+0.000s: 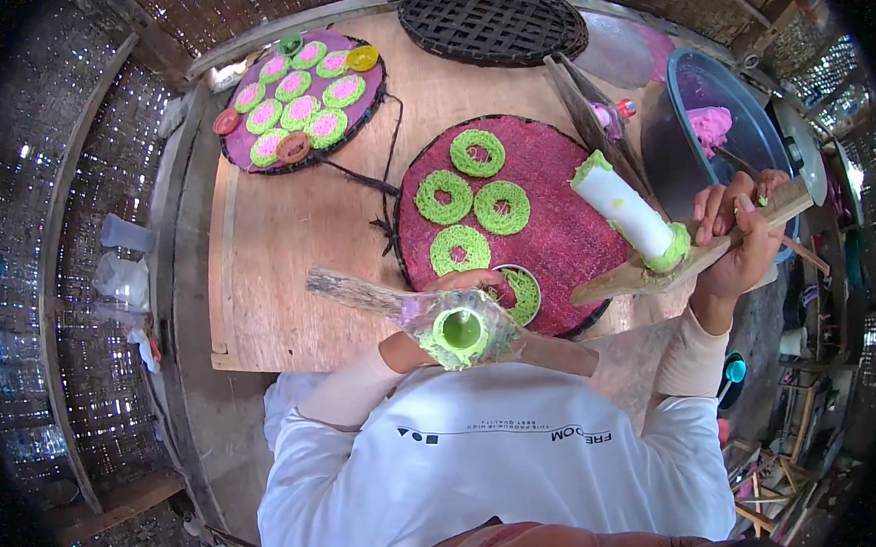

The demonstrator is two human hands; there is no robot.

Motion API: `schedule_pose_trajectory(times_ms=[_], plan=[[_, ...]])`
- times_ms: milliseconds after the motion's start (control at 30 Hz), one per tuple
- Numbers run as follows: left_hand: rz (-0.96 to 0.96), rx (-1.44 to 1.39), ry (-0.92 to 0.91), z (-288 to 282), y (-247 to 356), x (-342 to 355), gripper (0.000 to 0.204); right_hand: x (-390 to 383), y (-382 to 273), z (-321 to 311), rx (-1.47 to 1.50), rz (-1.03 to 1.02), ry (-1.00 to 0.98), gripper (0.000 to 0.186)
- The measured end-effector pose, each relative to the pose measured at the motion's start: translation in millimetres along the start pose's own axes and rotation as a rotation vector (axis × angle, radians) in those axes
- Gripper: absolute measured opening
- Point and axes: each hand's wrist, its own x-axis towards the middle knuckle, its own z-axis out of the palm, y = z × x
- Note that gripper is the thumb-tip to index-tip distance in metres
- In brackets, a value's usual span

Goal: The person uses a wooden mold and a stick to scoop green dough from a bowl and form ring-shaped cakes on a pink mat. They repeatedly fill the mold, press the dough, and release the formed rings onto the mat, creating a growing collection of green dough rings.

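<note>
Right hand [738, 233]: grips a wooden stick [612, 284].
Left hand [470, 282]: by a silver hoop [538, 293]; can't tell if gripping.
Green rings [520, 210]: four near the hoop, on the red tray [562, 188].

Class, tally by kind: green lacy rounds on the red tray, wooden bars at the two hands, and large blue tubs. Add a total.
Green lacy rounds: 5, one partly hidden
Wooden bars: 2
Large blue tub: 1
Total: 8

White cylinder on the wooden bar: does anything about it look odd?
Yes: green paste clings unevenly to both ends of the white cylinder near the right hand, leaving its middle mostly bare, so it looks messy.
</note>
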Motion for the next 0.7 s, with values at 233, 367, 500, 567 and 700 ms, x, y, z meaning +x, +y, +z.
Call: schedule_pose_trajectory(times_ms=[233, 367, 500, 567, 700], plan=[[0.091, 0.134, -0.024, 8, -11, -2, 0.05, 0, 5, -1, -0.009, 0.0, -0.019, 0.017], [0.064, 0.06, -0.005, 8, -9, 0, 0.051, 0, 7, -2, -0.002, 0.004, -0.019, 0.017], [0.299, 0.246, -0.031, 3, -28, 7, 0.058, 0, 7, -1, 0.005, 0.006, -0.027, 0.017], [0.385, 0.323, -0.055, 1, -36, 8, 0.062, -1, 8, 0, 0.006, 0.011, -0.016, 0.018], [0.065, -0.069, -0.036, 8, -34, 5, 0.072, 0, 8, 1, -0.03, 0.025, 0.001, 0.018]])
